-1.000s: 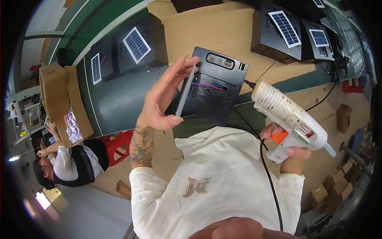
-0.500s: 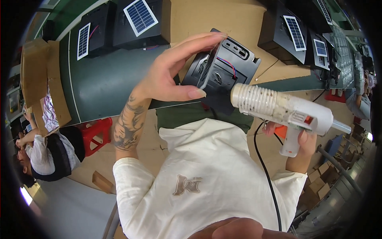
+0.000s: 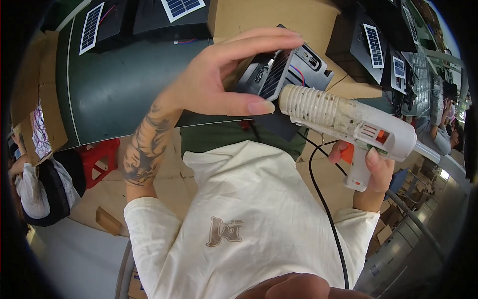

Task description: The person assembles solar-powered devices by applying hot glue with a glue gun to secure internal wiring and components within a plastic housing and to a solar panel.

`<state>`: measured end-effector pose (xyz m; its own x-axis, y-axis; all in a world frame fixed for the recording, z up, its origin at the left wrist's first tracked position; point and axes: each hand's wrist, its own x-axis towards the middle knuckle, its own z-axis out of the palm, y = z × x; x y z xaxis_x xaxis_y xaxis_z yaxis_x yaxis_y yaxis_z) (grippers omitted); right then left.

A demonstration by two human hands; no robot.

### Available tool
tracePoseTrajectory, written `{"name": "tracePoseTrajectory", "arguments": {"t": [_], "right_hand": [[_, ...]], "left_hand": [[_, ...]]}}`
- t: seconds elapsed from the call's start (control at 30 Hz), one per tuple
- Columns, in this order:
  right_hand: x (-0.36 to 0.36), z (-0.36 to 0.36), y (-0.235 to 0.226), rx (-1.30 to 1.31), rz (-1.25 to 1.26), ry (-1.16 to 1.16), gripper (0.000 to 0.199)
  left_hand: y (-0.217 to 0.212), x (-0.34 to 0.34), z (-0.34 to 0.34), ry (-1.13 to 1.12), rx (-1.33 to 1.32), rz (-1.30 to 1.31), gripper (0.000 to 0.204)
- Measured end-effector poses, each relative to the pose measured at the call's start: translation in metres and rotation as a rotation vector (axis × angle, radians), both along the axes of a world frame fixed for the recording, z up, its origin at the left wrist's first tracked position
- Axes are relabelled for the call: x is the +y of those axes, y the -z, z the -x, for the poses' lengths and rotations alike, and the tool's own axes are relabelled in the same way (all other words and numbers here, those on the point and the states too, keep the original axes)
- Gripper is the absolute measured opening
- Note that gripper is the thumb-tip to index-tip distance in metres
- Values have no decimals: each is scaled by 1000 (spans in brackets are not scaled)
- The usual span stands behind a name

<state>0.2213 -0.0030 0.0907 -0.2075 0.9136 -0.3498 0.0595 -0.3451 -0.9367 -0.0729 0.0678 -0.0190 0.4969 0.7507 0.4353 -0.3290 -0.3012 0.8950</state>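
Head view: the fingers [image 3: 266, 43] of my left hand [image 3: 205, 75] pinch a small solar panel [image 3: 275, 77] by its opposite edges, fingertips at the far edge, thumb [image 3: 244, 105] at the near one, so it stands tilted between them over a black housing [image 3: 319, 66]. Red and blue wires [image 3: 300, 74] show just beside the panel. My right hand [image 3: 377, 174] wraps the handle of a white glue gun [image 3: 343, 117], whose front end sits close to the panel's near edge; I cannot tell whether they touch.
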Motion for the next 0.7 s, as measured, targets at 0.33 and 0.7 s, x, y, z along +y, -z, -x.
{"name": "tracePoseTrajectory", "arguments": {"t": [0.33, 0.7], "right_hand": [[0, 1, -4, -22, 42, 30, 65], [-8, -8, -6, -46, -13, 70, 65]], "left_hand": [[0, 0, 0, -9, 21, -26, 85], [-1, -3, -3, -25, -10, 43, 93]]}}
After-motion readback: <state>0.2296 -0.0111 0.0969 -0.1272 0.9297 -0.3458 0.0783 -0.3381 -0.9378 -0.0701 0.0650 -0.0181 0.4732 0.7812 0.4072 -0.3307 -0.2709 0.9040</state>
